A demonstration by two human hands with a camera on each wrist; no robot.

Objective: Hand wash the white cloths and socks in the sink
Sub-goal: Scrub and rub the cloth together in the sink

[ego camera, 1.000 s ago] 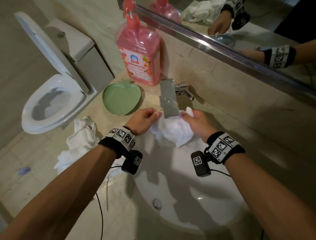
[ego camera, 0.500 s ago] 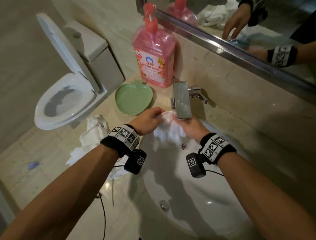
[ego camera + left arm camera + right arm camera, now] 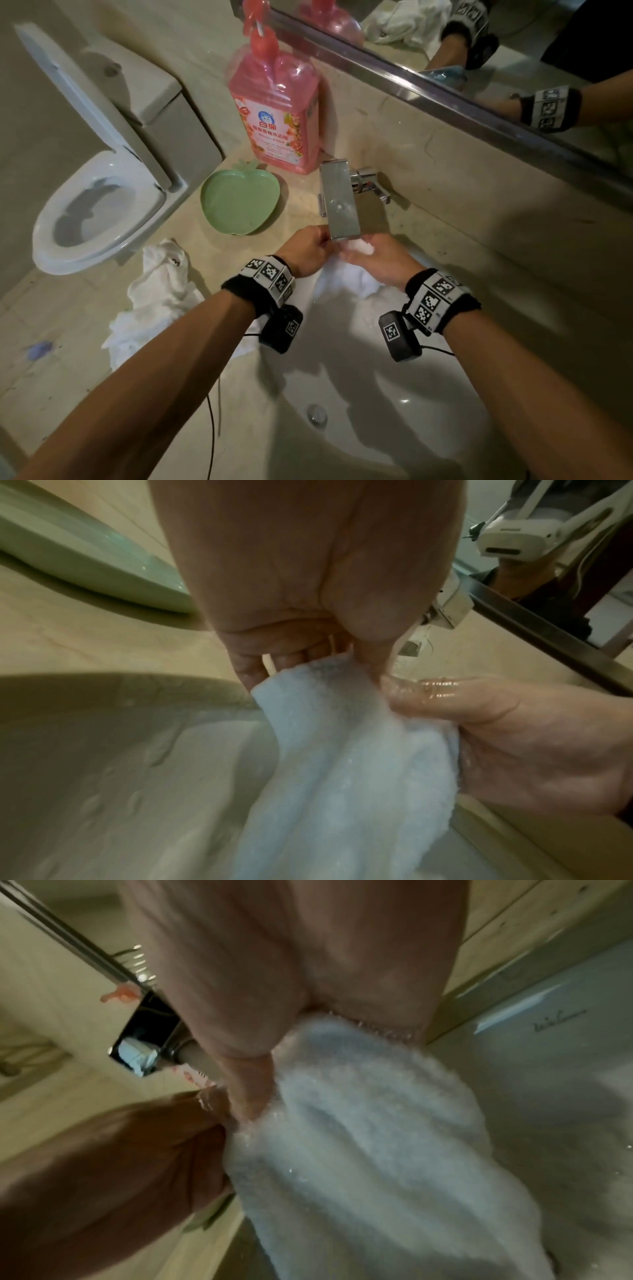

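Sink (image 3: pixel 428 428) basin: left hand (image 3: pixel 305 251) and right hand (image 3: pixel 376 260), earlier apart, now pinch white cloth (image 3: pixel 346 282) bunched tighter under faucet (image 3: pixel 339 202); rinsing underway.

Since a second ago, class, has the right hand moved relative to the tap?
Yes. The right hand has moved in under the tap spout toward the left hand, bunching the cloth it grips.

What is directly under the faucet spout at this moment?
Under the faucet spout, both hands, left hand and right hand, grip a wet white cloth over the sink. The spout hides the fingertips and the cloth's top edge.
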